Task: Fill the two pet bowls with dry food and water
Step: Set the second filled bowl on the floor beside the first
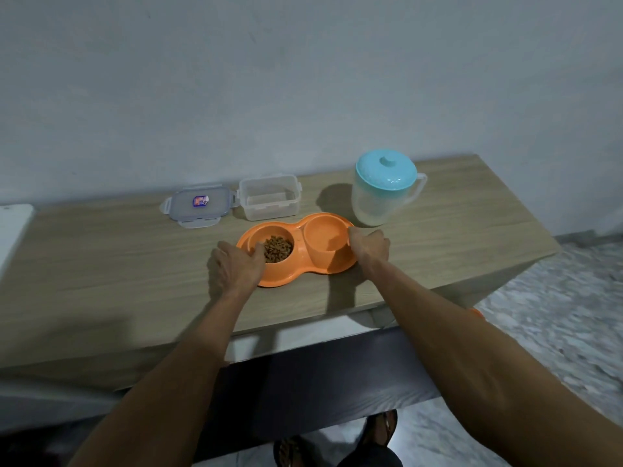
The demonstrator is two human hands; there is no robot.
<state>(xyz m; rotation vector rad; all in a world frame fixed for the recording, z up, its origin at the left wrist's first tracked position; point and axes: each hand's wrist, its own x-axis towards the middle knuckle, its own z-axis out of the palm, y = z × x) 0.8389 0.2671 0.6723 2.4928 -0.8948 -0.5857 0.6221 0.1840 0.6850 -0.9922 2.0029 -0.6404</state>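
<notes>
An orange double pet bowl (296, 276) rests on the wooden table. Its left cup holds brown dry food (277, 248); its right cup (325, 239) looks orange inside, and I cannot tell whether water is in it. My left hand (236, 264) grips the dish's left rim, with the thumb at the edge of the food cup. My right hand (369, 246) grips the right rim. A clear plastic container (268, 197) stands empty behind the dish, its lid (199, 205) lying beside it on the left. A translucent jug with a turquoise lid (384, 187) stands at the back right.
The wooden table (118, 264) runs left to right, with its front edge near me and a grey wall behind. A white object (13, 227) lies at the far left edge. Speckled floor (556, 315) lies to the right, and sandalled feet (337, 446) show below.
</notes>
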